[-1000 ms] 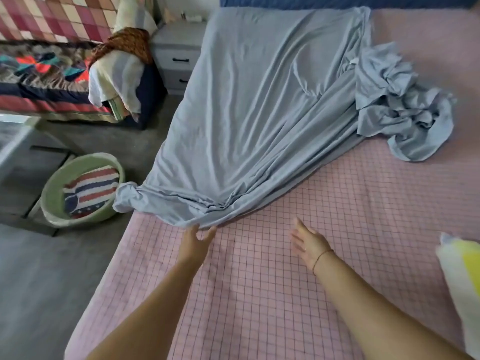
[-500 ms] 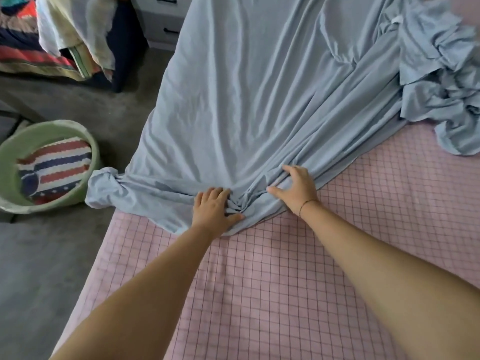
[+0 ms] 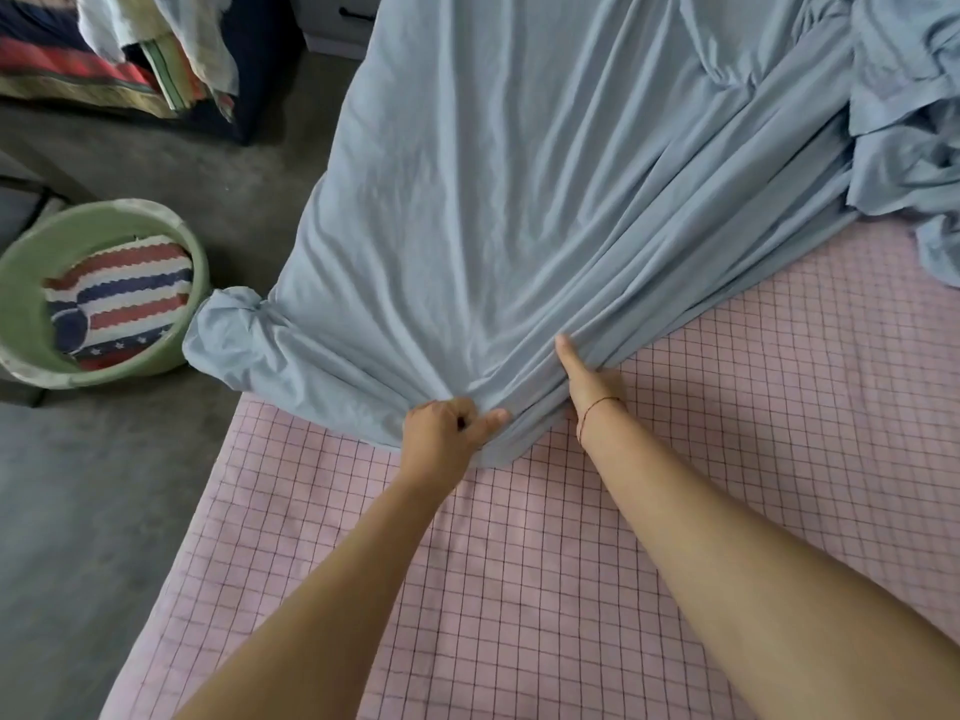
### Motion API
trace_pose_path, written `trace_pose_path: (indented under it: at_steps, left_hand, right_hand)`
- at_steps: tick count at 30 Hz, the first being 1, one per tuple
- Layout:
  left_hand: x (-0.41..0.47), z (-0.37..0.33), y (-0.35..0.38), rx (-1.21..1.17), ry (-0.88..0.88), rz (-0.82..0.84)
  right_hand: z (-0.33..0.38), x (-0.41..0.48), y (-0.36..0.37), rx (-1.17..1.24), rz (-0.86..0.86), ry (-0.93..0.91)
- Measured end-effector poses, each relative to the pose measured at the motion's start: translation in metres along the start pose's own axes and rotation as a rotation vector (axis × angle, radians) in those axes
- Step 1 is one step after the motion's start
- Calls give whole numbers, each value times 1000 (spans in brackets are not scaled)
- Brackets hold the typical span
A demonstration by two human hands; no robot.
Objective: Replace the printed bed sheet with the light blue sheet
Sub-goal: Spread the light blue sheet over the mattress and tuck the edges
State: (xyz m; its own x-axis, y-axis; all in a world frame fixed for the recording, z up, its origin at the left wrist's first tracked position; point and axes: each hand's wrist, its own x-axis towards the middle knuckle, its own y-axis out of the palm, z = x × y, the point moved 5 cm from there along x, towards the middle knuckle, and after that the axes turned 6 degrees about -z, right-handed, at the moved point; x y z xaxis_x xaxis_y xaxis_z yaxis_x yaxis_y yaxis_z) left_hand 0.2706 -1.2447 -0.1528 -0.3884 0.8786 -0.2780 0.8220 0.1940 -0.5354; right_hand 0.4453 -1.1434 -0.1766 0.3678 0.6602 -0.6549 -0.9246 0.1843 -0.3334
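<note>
Left hand [image 3: 447, 431] and right hand [image 3: 592, 379] clamp the bunched light blue fabric sheet [image 3: 519, 200]; tugging there risks skewing it toward the bed's [image 3: 519, 589] left edge.

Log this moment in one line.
left grip: holds light blue sheet edge | right grip: holds its folds | pink checked cover: partly bare

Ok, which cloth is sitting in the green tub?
The red, white and blue striped cloth; the light blue sheet and pink checked sheet lie outside the green tub.
</note>
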Motion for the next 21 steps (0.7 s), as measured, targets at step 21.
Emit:
trace_pose_path:
  at_steps: [21]
  left_hand:
    - [-68, 45, 29, -1317, -817, -63]
  right_hand:
    - [-85, -44, -78, 535, 203, 206]
